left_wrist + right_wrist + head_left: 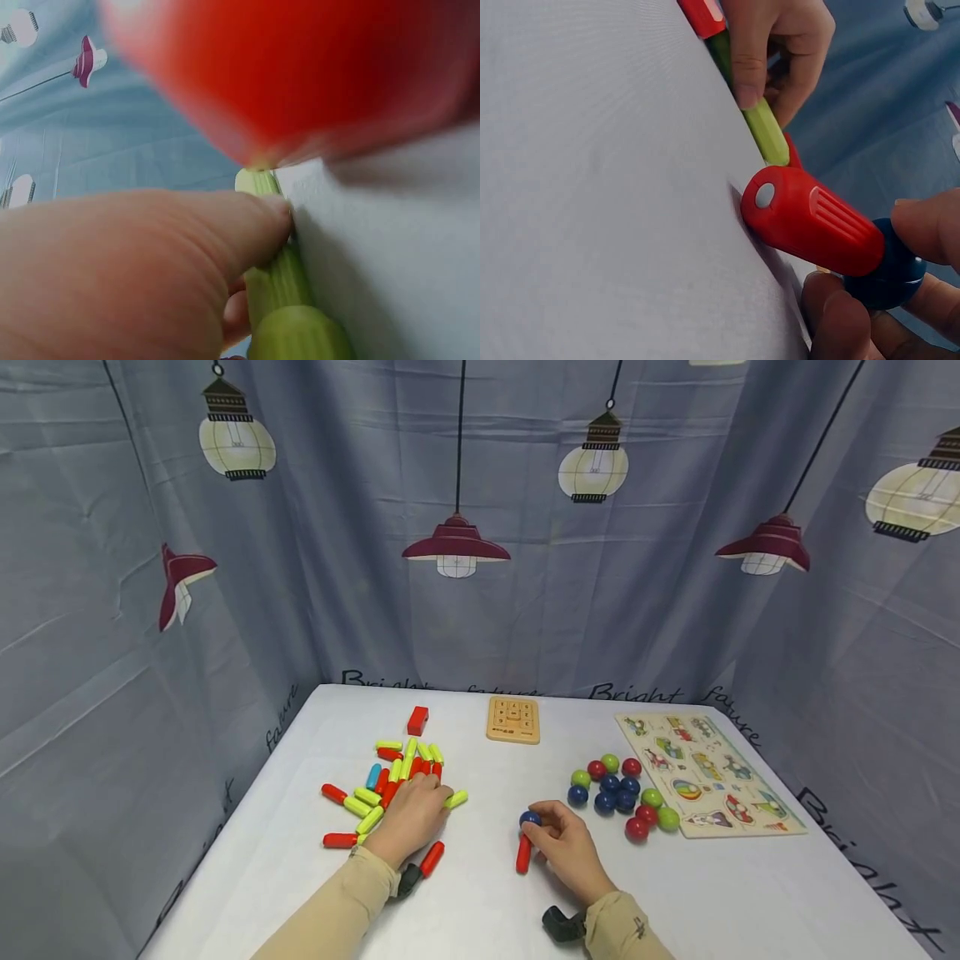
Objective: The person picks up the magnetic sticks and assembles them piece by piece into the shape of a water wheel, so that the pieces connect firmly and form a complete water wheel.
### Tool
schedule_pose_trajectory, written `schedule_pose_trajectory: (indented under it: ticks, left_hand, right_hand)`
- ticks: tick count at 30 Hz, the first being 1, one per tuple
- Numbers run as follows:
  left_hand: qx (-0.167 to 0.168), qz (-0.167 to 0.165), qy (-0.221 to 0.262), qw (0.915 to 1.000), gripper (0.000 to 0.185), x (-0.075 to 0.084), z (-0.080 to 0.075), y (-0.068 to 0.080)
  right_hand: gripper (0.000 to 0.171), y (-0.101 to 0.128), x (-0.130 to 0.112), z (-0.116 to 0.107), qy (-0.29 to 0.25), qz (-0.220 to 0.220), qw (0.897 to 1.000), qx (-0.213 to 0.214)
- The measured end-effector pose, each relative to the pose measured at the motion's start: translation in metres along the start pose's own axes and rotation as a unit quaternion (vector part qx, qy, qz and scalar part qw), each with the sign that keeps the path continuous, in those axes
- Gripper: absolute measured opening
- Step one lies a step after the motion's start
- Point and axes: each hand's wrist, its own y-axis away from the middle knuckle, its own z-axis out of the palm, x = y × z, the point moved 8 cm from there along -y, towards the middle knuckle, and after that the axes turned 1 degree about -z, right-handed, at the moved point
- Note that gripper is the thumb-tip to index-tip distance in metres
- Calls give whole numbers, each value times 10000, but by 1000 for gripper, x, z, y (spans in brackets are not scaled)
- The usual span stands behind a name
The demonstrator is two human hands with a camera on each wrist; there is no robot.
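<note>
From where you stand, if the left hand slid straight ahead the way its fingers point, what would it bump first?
Probably the yellow-green peg that the left hand already touches with its fingertips. Beyond it lies bare white table, then the wooden number board, though depth is hard to judge.

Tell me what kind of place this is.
Probably a staged recording booth, not a home: a printed lamp-pattern curtain encloses a white table laid with toy pegs, balls and a puzzle board.
</note>
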Motion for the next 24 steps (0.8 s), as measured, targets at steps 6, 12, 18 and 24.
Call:
schedule_pose_trajectory:
  ticks: [6,12,18,24]
  left_hand:
    - [173,270,76,9995,20,2,-3,-2]
    - [324,402,-9,9987,22,6,-6,0]
    - [466,1059,96,9932,28,31,-15,2]
    - [194,1585,64,9871,28,54,-15,6]
  right_hand:
    - [34,0,0,0,-27,-45,10000,-23]
    - [35,1,0,1,39,-13,10000,-59]
    - [36,2,0,-2,112,1,9999,16]
    - [41,3,-3,0,-4,-159,9997,-166]
